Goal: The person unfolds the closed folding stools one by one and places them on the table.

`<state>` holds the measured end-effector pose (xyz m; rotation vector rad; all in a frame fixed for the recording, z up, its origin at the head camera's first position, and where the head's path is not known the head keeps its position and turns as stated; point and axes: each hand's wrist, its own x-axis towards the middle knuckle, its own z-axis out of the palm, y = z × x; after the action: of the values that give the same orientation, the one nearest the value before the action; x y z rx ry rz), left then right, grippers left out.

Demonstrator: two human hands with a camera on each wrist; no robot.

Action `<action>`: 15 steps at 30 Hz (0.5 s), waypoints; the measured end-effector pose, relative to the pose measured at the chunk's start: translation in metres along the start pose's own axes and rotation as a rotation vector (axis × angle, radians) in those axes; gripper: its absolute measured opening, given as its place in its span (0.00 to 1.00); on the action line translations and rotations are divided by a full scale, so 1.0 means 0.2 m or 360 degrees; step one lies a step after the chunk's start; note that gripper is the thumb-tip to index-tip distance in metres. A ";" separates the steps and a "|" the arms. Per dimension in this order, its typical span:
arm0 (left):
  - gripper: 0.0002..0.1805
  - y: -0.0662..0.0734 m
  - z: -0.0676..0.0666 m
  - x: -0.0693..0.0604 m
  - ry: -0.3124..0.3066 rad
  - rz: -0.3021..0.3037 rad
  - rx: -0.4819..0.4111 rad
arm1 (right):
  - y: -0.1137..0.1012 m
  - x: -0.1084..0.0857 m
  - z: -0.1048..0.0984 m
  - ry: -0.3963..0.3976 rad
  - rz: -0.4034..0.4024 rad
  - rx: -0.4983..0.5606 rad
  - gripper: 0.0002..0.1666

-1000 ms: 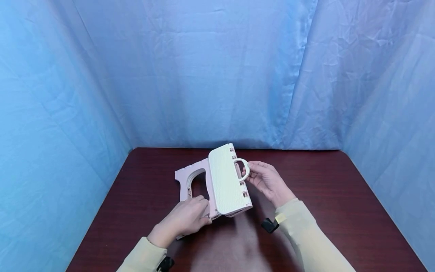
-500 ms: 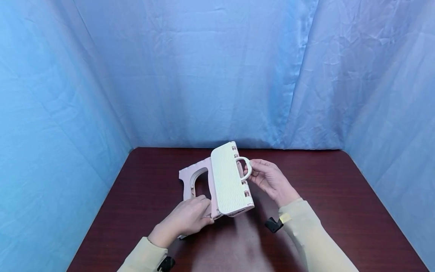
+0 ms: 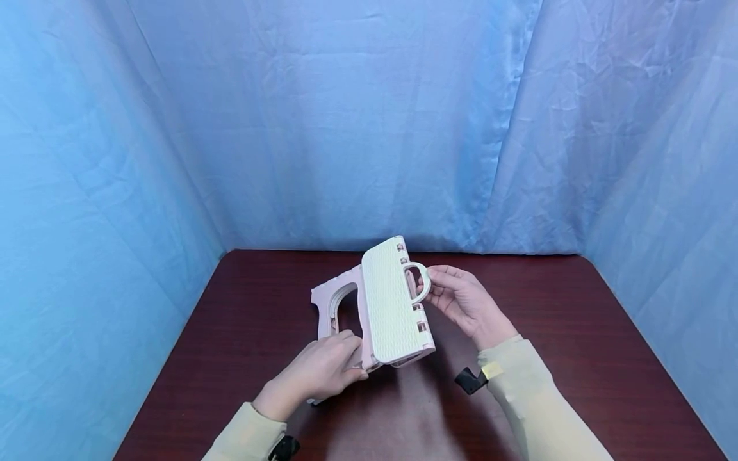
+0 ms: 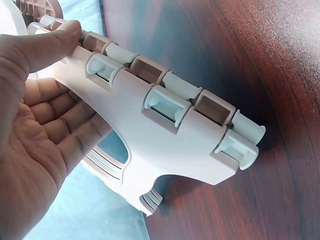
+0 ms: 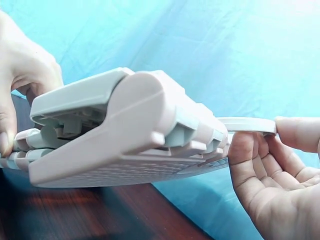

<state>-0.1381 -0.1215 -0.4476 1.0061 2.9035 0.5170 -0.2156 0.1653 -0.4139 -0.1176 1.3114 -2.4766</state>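
Observation:
A folding step stool, pale pink with a white ribbed top, is tilted above the table, its leg panel spread out to the left. My left hand grips the near edge of the pink leg panel; in the left wrist view the thumb lies over the hinged edge and the fingers go behind. At the stool's right side, my right hand pinches the white loop handle between thumb and fingers. The right wrist view shows the stool's end and hinged underside. Part of the leg panel is hidden behind my left hand.
The dark red wooden table has rounded far corners. Blue curtains hang behind it and along both sides. A black wrist device sticks out from the right sleeve.
The stool has shifted slightly to the right and a little away from me. Both hands moved along with it, keeping the same hold.

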 end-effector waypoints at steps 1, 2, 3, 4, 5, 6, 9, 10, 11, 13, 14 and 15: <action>0.15 0.00 0.00 0.00 0.0006 0.0007 -0.0003 | 0.00 0.00 0.00 -0.0004 -0.0004 -0.0001 0.15; 0.16 0.00 0.00 0.00 0.0012 0.0013 -0.0003 | -0.01 0.00 0.01 -0.0005 -0.0006 -0.0002 0.16; 0.16 0.00 0.00 0.00 0.0015 0.0016 -0.0004 | -0.01 0.00 0.01 -0.0007 -0.0006 -0.0004 0.16; 0.16 0.00 0.00 0.00 0.0019 0.0017 -0.0002 | -0.02 -0.01 0.01 -0.0007 -0.0002 0.0000 0.16; 0.16 0.00 0.00 0.00 0.0023 0.0020 -0.0002 | -0.02 -0.01 0.01 -0.0007 0.0001 0.0000 0.16; 0.16 0.00 0.00 0.00 0.0027 0.0021 0.0000 | -0.03 -0.01 0.02 -0.0010 0.0005 -0.0001 0.16; 0.15 0.00 0.00 0.00 0.0032 0.0020 -0.0015 | -0.04 -0.01 0.03 0.0006 0.0011 -0.0027 0.15; 0.16 0.00 0.00 0.00 0.0035 0.0020 -0.0021 | -0.05 -0.01 0.03 0.0011 0.0014 -0.0034 0.15; 0.16 0.00 0.00 0.00 0.0039 0.0022 -0.0028 | -0.05 -0.01 0.04 0.0016 0.0014 -0.0045 0.15; 0.16 0.01 0.00 0.01 0.0050 0.0023 -0.0037 | -0.06 -0.02 0.05 0.0034 0.0012 -0.0059 0.14; 0.16 0.01 0.00 0.01 0.0058 0.0024 -0.0039 | -0.07 -0.02 0.05 0.0029 0.0011 -0.0059 0.14; 0.16 0.01 0.01 0.01 0.0064 0.0025 -0.0039 | -0.07 -0.02 0.05 0.0022 0.0009 -0.0062 0.14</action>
<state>-0.1384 -0.1190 -0.4481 1.0285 2.9189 0.5792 -0.2134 0.1659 -0.3956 -0.1059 1.3645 -2.4519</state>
